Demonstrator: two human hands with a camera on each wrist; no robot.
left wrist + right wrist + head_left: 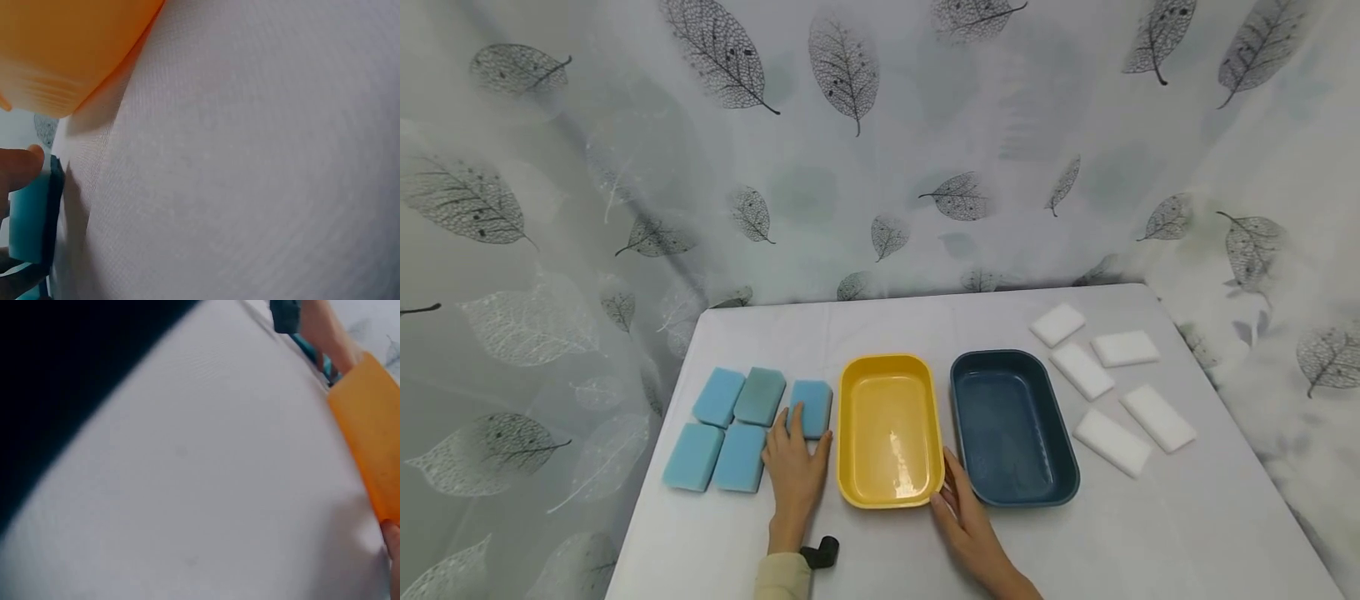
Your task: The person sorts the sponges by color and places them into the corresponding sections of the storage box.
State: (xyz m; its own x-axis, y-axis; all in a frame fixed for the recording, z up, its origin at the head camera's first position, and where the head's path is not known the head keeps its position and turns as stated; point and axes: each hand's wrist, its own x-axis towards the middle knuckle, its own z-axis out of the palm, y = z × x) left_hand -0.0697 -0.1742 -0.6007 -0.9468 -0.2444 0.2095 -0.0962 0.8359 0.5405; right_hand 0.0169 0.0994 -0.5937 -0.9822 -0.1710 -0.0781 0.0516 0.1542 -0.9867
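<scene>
Several blue sponges (730, 425) lie in a cluster on the left of the table. My left hand (803, 433) lies flat, and its straight fingers touch the rightmost blue sponge (812, 407), just left of the yellow tray (889, 429). In the left wrist view a fingertip (19, 165) rests against that sponge (28, 219), under the yellow tray (62, 44). My right hand (953, 483) rests with straight fingers at the yellow tray's front right corner, in the gap before the dark blue tray (1011, 425). Both trays are empty.
Several white sponges (1112, 383) lie spread out right of the dark blue tray. A white cloth (1150, 533) covers the table. A leaf-patterned curtain (880, 142) hangs close behind and at both sides.
</scene>
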